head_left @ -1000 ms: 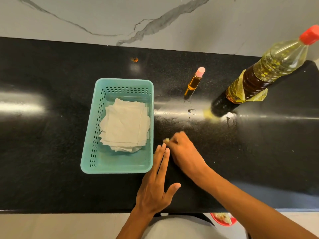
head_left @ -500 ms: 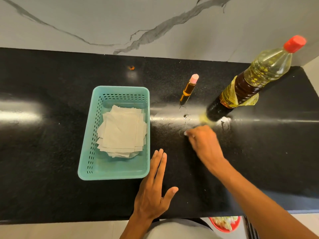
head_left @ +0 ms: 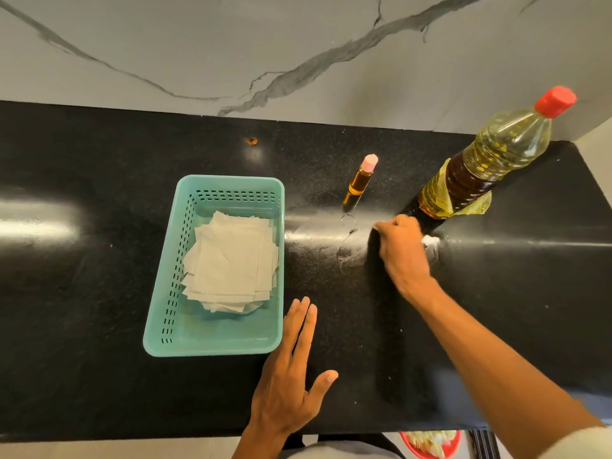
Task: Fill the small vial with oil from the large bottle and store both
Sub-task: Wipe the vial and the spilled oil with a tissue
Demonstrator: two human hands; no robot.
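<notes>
- Small glass vial [head_left: 357, 183] with amber oil and a pink cap is standing upright on the glossy black stone counter [head_left: 99, 293], around 12 o'clock from the middle of the counter.
- Big clear plastic oil bottle [head_left: 477, 173] with a red cap and yellow label stands at about 2 o'clock, just right of the vial, not touching it.
- Right hand [head_left: 402, 253] is curled shut, knuckles up, pressed on the counter right by the bottle's base. There's a bit of white tissue [head_left: 430, 240] peeking out on its right side; can't really tell how it's gripped.
- Smeary streaks [head_left: 347, 250] on the counter just left of that hand.
- Left hand [head_left: 291, 376] is flat and open, palm down, at 6 o'clock, holding nothing.
- Teal plastic basket [head_left: 212, 339] with a stack of white paper squares [head_left: 231, 263] sits at 9 o'clock, just beside the left fingertips.
</notes>
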